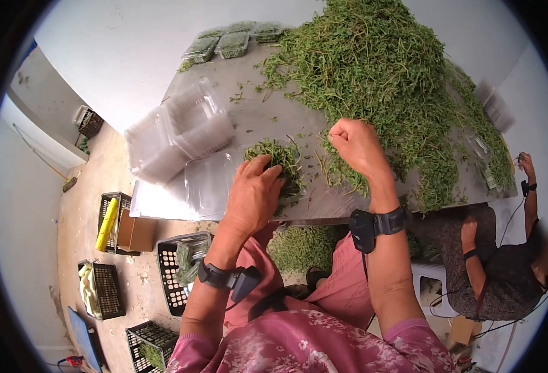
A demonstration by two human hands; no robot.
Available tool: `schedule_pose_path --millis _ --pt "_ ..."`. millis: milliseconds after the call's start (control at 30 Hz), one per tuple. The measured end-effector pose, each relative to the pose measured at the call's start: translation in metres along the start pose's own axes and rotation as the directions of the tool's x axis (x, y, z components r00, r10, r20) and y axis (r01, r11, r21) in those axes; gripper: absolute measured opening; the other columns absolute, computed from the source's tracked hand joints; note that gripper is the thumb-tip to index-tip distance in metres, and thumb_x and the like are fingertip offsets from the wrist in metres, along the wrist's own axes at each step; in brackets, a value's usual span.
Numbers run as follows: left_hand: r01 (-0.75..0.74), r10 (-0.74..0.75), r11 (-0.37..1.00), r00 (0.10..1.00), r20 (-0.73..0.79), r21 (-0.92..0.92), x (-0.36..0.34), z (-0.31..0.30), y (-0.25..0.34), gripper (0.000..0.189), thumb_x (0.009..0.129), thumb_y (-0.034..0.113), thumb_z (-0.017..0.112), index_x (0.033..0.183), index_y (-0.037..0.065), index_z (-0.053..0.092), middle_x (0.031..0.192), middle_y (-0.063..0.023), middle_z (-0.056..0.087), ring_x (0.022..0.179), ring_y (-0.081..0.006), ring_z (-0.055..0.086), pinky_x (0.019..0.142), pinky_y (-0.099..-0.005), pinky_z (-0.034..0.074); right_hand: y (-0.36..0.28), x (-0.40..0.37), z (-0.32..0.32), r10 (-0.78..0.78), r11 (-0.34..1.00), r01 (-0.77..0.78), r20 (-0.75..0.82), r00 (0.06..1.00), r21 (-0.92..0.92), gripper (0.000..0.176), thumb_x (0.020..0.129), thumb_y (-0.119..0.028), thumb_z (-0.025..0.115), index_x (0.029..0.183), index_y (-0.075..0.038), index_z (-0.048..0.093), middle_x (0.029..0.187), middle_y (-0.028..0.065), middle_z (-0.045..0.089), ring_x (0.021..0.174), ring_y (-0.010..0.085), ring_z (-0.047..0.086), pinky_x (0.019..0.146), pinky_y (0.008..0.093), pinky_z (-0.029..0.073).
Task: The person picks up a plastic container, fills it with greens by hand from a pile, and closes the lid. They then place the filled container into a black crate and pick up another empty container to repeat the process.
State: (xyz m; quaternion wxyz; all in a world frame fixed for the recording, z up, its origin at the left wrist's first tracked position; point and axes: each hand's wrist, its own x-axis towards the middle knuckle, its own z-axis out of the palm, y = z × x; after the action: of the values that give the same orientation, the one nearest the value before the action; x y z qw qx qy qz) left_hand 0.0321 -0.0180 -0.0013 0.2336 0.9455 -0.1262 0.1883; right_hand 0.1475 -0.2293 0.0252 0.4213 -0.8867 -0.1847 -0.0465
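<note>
On the metal table (249,112), my left hand (254,193) rests with fingers spread on a small heap of green sprigs (277,155). That heap sits at the right end of an open clear plastic box (208,180). My right hand (356,142) is curled closed over the near left side of a large pile of green sprigs (373,68); whatever its fingers hold, if anything, is too small to make out. Left of my left hand stand stacked empty clear boxes (177,127).
Filled boxes (232,45) stand at the table's far left. A co-worker (498,273) sits at the right, one hand near the sprigs. On the floor at the left are black crates (108,289), a cardboard box (136,232) and a yellow roll (106,225).
</note>
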Motion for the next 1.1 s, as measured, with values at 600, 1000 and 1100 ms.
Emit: schedule_pose_path --millis 600,1000,1100 --pt "-0.044 0.038 0.993 0.998 0.054 0.112 -0.003 0.001 0.002 0.03 0.086 0.013 0.063 0.114 0.001 0.064 0.127 -0.0216 0.056 0.117 -0.0389 0.052 0.103 -0.0425 0.04 -0.014 0.009 0.056 -0.219 0.967 0.208 0.062 0.974 0.15 0.027 0.083 -0.009 0.067 0.109 -0.003 0.063 0.078 0.0129 0.066 0.068 0.0255 0.063 0.063 0.0364 0.049" --pt "-0.051 0.067 0.994 0.982 -0.178 0.095 -0.014 -0.015 0.015 0.039 0.081 0.003 0.066 0.119 0.002 0.06 0.126 -0.0194 0.056 0.12 -0.0361 0.052 0.101 -0.0448 0.041 -0.044 -0.008 0.053 -0.486 0.841 0.532 -0.293 0.823 0.101 0.009 0.083 0.001 0.065 0.091 -0.002 0.063 0.082 0.0117 0.062 0.069 0.0279 0.062 0.062 0.0355 0.049" --pt "-0.035 0.039 0.999 0.956 -0.291 0.021 -0.036 -0.033 0.027 0.035 0.081 -0.004 0.065 0.115 0.002 0.062 0.12 -0.0189 0.06 0.109 -0.0347 0.058 0.09 -0.041 0.048 -0.05 -0.015 0.051 -0.546 0.798 0.583 -0.228 0.806 0.148 0.01 0.082 0.003 0.066 0.09 -0.002 0.064 0.079 0.0107 0.061 0.069 0.0266 0.063 0.061 0.0343 0.049"
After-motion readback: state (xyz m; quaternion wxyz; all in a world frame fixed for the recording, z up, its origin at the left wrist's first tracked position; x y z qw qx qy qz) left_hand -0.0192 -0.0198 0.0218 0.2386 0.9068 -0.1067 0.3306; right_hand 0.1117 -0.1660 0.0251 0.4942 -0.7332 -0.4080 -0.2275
